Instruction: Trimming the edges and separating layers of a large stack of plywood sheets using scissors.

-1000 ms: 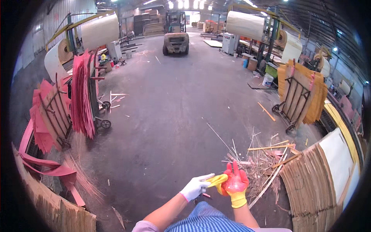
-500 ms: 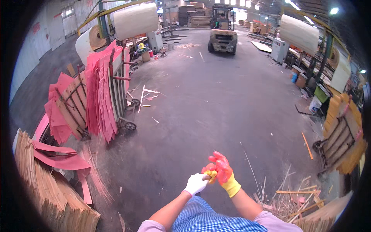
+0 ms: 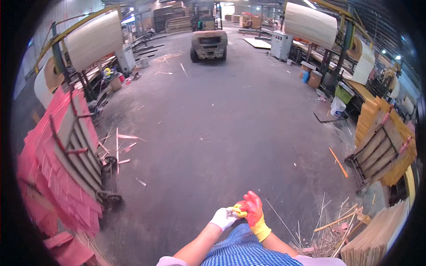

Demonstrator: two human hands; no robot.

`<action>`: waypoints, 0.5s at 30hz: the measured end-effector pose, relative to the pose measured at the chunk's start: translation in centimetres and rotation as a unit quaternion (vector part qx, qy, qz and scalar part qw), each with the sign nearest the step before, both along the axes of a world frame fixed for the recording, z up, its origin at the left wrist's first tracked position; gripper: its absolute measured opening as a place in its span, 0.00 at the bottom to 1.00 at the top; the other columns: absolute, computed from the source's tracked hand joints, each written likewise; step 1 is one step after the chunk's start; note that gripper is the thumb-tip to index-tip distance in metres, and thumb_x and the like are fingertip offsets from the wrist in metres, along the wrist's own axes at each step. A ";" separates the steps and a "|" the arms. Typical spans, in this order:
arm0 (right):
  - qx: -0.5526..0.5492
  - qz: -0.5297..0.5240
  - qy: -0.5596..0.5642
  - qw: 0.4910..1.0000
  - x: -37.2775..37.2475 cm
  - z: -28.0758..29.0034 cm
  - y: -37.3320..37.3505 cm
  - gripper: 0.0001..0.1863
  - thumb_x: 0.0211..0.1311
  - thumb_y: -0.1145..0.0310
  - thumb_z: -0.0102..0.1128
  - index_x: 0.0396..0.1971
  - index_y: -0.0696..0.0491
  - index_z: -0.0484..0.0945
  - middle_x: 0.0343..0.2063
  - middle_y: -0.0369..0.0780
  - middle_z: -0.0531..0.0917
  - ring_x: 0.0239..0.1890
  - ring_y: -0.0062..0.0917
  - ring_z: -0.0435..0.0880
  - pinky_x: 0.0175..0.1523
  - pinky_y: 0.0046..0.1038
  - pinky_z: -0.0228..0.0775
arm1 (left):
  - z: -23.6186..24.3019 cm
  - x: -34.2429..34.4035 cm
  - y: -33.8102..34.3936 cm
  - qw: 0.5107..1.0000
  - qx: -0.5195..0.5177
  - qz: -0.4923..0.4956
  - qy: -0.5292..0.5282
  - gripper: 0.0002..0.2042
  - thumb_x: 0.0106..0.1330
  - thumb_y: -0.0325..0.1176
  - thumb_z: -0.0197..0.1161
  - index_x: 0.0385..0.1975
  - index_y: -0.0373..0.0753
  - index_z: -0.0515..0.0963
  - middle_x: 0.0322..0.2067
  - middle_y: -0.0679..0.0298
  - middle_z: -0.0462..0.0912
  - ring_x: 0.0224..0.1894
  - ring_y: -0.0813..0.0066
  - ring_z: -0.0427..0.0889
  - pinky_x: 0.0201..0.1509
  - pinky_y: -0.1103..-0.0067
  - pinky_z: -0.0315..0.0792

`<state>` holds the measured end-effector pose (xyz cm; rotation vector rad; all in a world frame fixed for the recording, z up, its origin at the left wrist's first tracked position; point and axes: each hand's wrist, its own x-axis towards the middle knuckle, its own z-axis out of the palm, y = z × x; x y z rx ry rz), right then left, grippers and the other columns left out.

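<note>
In front of my blue-checked apron [image 3: 248,248], my hands meet low in the view. My left hand [image 3: 223,218], in a thin white glove, pinches the yellow cuff of a bunched work glove [image 3: 240,211]. My right hand [image 3: 253,210] wears a red-coated work glove with a yellow cuff. Its fingers are bent against the bunched glove, which sits between the two hands. Part of that glove is hidden behind my fingers.
A forklift [image 3: 209,44] stands ahead on the grey floor. Left is a hand cart [image 3: 84,150] with pink veneer sheets; right, another cart [image 3: 375,150] carries yellowish sheets. Wood scraps [image 3: 333,230] and a veneer stack [image 3: 377,235] lie near right. Large veneer rolls [image 3: 310,25] hang at both sides.
My view has turned right, so the forklift and carts sit farther left in it. The pink sheets are nearer. My hands stay together, slightly lower, with the bunched glove still between them.
</note>
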<state>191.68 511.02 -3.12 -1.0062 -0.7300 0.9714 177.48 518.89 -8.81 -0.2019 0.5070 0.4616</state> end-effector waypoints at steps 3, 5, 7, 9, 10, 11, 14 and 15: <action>-0.063 -0.039 0.116 0.991 3.0 1.8 5.7 0.31 0.68 0.63 0.58 0.69 0.51 0.62 0.60 0.44 0.70 0.44 0.30 0.82 0.54 0.33 0.75 | 2.0 5.8 5.3 0.978 0.094 -0.071 0.171 0.13 0.71 0.20 0.45 0.51 0.25 0.72 0.44 0.49 0.79 0.46 0.63 0.82 0.51 0.72 0.79; -0.078 -0.082 0.121 0.986 6.7 -0.2 10.0 0.20 0.71 0.68 0.56 0.60 0.54 0.73 0.69 0.40 0.63 0.44 0.30 0.83 0.49 0.32 0.80 | 10.3 7.8 8.4 0.882 0.326 -0.208 0.270 0.13 0.71 0.21 0.46 0.50 0.27 0.75 0.43 0.50 0.81 0.46 0.63 0.83 0.53 0.73 0.79; -0.083 -0.071 0.100 0.989 9.0 0.2 15.7 0.20 0.71 0.68 0.56 0.61 0.53 0.72 0.69 0.39 0.62 0.42 0.30 0.83 0.47 0.32 0.80 | 6.7 9.8 12.6 0.824 0.464 -0.169 0.277 0.13 0.70 0.26 0.50 0.44 0.34 0.82 0.42 0.55 0.86 0.46 0.59 0.85 0.55 0.71 0.78; -0.058 -0.042 0.046 0.996 11.9 -0.3 21.2 0.20 0.72 0.68 0.55 0.61 0.53 0.72 0.71 0.38 0.59 0.40 0.28 0.83 0.44 0.30 0.81 | 5.4 12.4 17.7 0.649 0.614 -0.228 0.387 0.13 0.69 0.29 0.50 0.45 0.37 0.82 0.44 0.55 0.86 0.47 0.57 0.85 0.55 0.69 0.77; -0.060 -0.043 0.046 0.996 12.6 0.2 23.9 0.20 0.72 0.68 0.55 0.61 0.53 0.72 0.71 0.38 0.59 0.40 0.28 0.83 0.44 0.30 0.81 | 5.6 13.4 20.0 0.430 0.718 -0.278 0.471 0.14 0.69 0.32 0.51 0.46 0.40 0.83 0.46 0.54 0.85 0.49 0.55 0.84 0.56 0.67 0.76; -0.068 -0.028 0.036 0.997 13.1 1.4 26.9 0.27 0.68 0.63 0.59 0.65 0.47 0.68 0.63 0.38 0.66 0.38 0.26 0.81 0.43 0.30 0.78 | 6.0 14.4 21.8 0.420 0.774 -0.135 0.455 0.14 0.68 0.35 0.51 0.44 0.44 0.83 0.47 0.51 0.84 0.51 0.51 0.82 0.56 0.63 0.75; -0.026 0.000 -0.056 0.998 14.3 5.4 35.0 0.36 0.63 0.59 0.63 0.70 0.43 0.61 0.51 0.37 0.73 0.36 0.22 0.76 0.42 0.26 0.74 | 10.6 17.7 29.9 0.520 0.686 -0.156 0.484 0.11 0.66 0.31 0.52 0.42 0.41 0.81 0.44 0.55 0.85 0.48 0.56 0.84 0.53 0.64 0.76; -0.027 -0.006 -0.013 1.000 14.3 6.8 37.7 0.36 0.63 0.61 0.63 0.70 0.44 0.61 0.51 0.37 0.74 0.37 0.22 0.76 0.43 0.26 0.74 | 11.6 18.4 33.2 0.652 0.644 -0.126 0.379 0.11 0.66 0.28 0.52 0.43 0.40 0.80 0.44 0.57 0.85 0.48 0.58 0.84 0.52 0.65 0.77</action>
